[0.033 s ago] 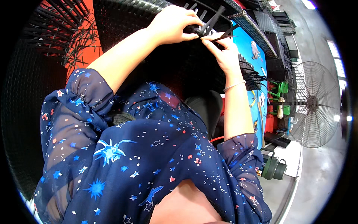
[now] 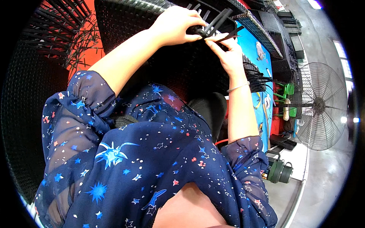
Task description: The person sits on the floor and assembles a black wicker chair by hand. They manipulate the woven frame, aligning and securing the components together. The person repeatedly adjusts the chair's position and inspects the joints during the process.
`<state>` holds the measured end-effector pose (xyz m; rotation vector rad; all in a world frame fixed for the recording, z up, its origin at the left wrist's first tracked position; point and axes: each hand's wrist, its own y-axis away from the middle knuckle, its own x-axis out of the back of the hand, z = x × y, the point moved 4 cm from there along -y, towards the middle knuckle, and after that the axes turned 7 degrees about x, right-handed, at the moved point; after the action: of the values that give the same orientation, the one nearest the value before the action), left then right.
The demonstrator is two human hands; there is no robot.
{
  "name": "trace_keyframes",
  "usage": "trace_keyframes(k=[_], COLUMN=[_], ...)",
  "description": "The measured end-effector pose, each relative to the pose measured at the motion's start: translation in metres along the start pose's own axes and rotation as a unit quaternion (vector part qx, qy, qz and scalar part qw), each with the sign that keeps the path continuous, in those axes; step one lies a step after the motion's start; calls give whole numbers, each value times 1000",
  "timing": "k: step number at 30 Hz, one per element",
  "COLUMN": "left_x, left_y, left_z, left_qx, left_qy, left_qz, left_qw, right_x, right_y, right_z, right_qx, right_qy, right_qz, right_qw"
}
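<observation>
A black woven panel of flat plastic strips [image 2: 125, 19] lies in front of me, with loose strip ends along its far edge. My left hand [image 2: 176, 24] rests over that edge, its thumb and fingers closed on a black strip at the weave; the exact grip is partly hidden. Close beside it, my right hand [image 2: 227, 51] pinches a black plastic strip [image 2: 232, 34] between thumb and forefinger, its tail sticking out past the fingers. Between and above the hands, more black strips [image 2: 219, 19] rise from the edge and bend over.
More black woven pieces [image 2: 26, 95] stand at my left, near a red surface strewn with strip scraps [image 2: 87, 45]. At the right are a blue tabletop [image 2: 258, 110], a large wire-caged fan [image 2: 318, 105], green items [image 2: 289, 89] and a dark green canister-like object [image 2: 279, 171].
The strips above the hands have shifted slightly and bend over more to the right. Both hands stay almost in place, still closed on the strips.
</observation>
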<state>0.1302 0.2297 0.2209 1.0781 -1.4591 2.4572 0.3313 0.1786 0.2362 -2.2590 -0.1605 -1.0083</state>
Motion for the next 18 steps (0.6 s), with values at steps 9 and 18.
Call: trace_keyframes(k=[9,18], left_x=[4,18], left_y=[-5,-19], left_z=[1,4], left_qx=[23,3], left_qy=[8,47], left_qz=[-54,-131], left_qw=[998,990], right_x=[0,-2], right_y=[3,-1], right_z=[-5,-13], right_qx=[-32,10], right_qy=[22,71], right_qz=[46,96], right_qw=[998,993])
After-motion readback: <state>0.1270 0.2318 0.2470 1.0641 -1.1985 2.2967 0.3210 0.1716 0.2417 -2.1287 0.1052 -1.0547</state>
